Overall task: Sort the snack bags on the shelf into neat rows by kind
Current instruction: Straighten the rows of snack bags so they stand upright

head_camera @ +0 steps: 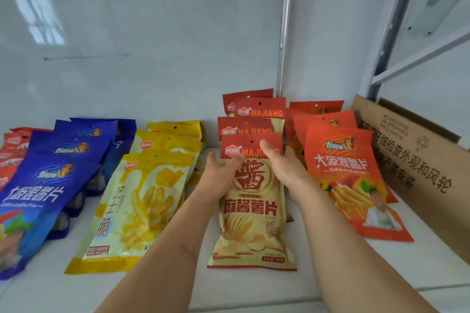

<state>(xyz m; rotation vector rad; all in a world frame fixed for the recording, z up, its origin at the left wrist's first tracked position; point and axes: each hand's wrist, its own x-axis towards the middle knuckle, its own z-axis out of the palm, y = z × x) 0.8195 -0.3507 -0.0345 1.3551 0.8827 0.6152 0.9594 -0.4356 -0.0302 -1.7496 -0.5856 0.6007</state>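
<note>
Snack bags lie in rows on a white shelf point(254, 292). A cream and red MAJIANG bag point(251, 221) lies at the front of its row, with more of the same kind point(256, 109) behind it. My left hand point(220, 173) presses its left edge and my right hand point(282, 168) presses its right edge, both near the red top strip. Left of it runs a row of yellow bags point(137, 201), then a row of blue bags point(38, 193). A row of orange-red bags point(351, 175) lies to the right.
A brown cardboard box point(422, 160) stands at the right, close to the orange-red row. Red bags point(11, 145) peek out at the far left edge. White wall panels close the back, and a metal shelf post point(381, 58) rises at the right.
</note>
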